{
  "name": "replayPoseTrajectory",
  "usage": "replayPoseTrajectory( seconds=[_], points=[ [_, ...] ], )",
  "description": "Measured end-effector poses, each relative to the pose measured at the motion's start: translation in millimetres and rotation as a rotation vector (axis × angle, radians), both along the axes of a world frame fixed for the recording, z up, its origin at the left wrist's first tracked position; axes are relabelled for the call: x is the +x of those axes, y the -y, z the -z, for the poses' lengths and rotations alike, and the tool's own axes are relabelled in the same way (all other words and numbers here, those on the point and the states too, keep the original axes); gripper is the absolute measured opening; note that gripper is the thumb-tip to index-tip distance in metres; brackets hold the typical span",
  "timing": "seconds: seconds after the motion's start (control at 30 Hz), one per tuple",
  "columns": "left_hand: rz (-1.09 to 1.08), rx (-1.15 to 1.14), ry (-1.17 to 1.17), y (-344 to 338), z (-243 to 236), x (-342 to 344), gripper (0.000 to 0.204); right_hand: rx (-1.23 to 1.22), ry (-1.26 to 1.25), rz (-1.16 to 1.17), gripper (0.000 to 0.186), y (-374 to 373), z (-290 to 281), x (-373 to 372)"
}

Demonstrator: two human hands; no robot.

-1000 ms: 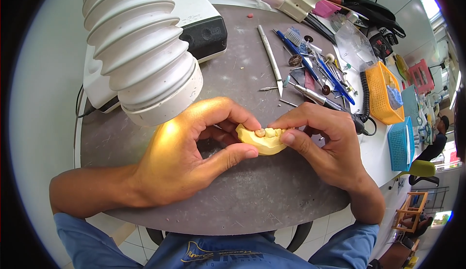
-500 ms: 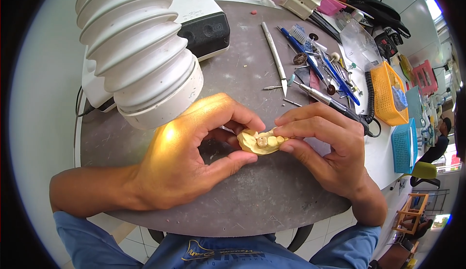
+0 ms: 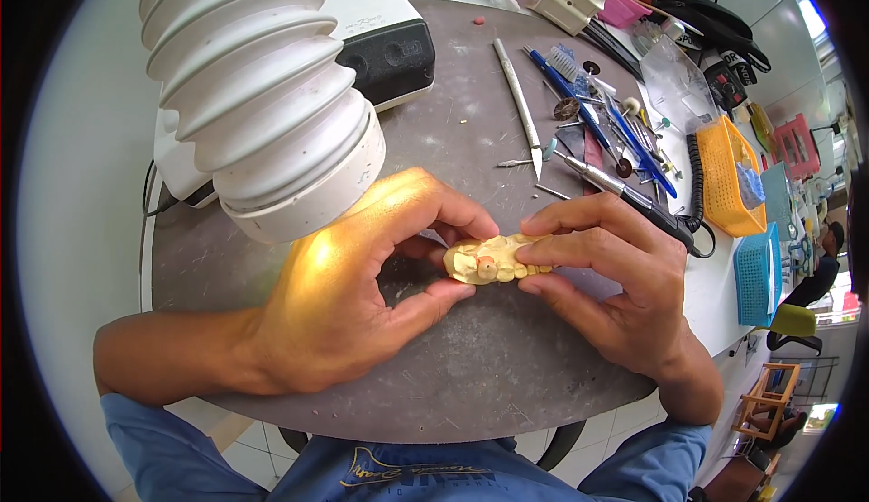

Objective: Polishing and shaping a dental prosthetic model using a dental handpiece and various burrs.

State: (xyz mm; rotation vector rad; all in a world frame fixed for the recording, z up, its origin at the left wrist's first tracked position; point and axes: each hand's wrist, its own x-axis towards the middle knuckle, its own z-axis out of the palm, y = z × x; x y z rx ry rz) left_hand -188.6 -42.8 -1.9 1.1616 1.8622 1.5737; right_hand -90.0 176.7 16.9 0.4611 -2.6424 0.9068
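Observation:
A pale yellow dental plaster model (image 3: pixel 471 262) is held above the grey bench top, between both hands. One tooth stump on it has a reddish-brown ring around its base, and a row of teeth runs to the right. My left hand (image 3: pixel 353 294) grips the left end, thumb along the near side and index finger on the far side. My right hand (image 3: pixel 615 271) closes on the right end, its fingers over the top and far side, thumb at the near side. The right fingers cover part of the model.
A white ribbed suction hose (image 3: pixel 262 113) hangs over my left hand. Beyond the hands lie a white-handled knife (image 3: pixel 518 104), a handpiece (image 3: pixel 625 194) and several burs, discs and blue-handled tools. Yellow (image 3: pixel 731 199) and blue (image 3: pixel 756 276) baskets stand at the right.
The model has tilted and turned in my fingers, so the reddish ring and the tooth row at the right now show. My right fingers have shifted further over its top.

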Motion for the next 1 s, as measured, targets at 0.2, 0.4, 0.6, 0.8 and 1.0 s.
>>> replayPoseTrajectory(
  seconds=[0.2,0.4,0.6,0.8,1.0],
  points=[
    [0.034,-0.044,-0.177,1.8,-3.3,1.1,0.036,0.048,-0.013,-0.037,0.025,-3.5,-1.9,2.3],
    [-0.106,-0.033,-0.249,2.0,-0.2,3.1,0.039,0.326,-0.059,0.405,0.025,-45.1,-36.8,12.1],
    [-0.140,-0.102,-0.444,4.8,-5.5,8.9,0.051,0.418,0.156,0.412,0.026,-56.3,-29.1,27.6],
    [-0.163,-0.131,-0.688,3.8,-12.6,21.6,0.054,0.506,0.169,0.388,0.029,-60.8,-23.8,24.3],
    [0.154,0.041,-0.755,-13.0,-22.3,66.0,0.054,0.361,0.044,0.426,0.027,-58.2,-38.4,48.1]
  ],
)
